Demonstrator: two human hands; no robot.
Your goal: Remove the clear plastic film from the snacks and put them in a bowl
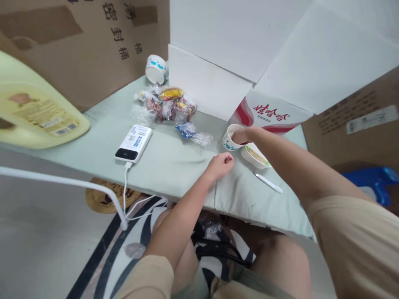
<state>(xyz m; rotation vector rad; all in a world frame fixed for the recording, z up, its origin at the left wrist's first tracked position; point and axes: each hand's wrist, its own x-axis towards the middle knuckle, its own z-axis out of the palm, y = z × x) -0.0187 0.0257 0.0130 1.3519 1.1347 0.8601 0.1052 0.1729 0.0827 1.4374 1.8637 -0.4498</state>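
My left hand [220,165] rests on the pale green cushion [174,166], fingers curled in with the thumb against them; I cannot make out anything in them. My right hand [241,136] reaches into a small white paper cup with blue print [228,141], and its fingertips are hidden inside the cup. Just right of that cup stands a second container [254,157] holding thin wooden sticks. A white pen-like object [268,183] lies on the cushion below it.
A pile of wrapped snacks [166,106] and a loose blue wrapper [191,132] lie at the back. A white power bank [133,143] with a cable sits left. Another paper cup [156,69] lies on its side. Cardboard and white boxes [218,50] and a yellow jug [34,112] surround the cushion.
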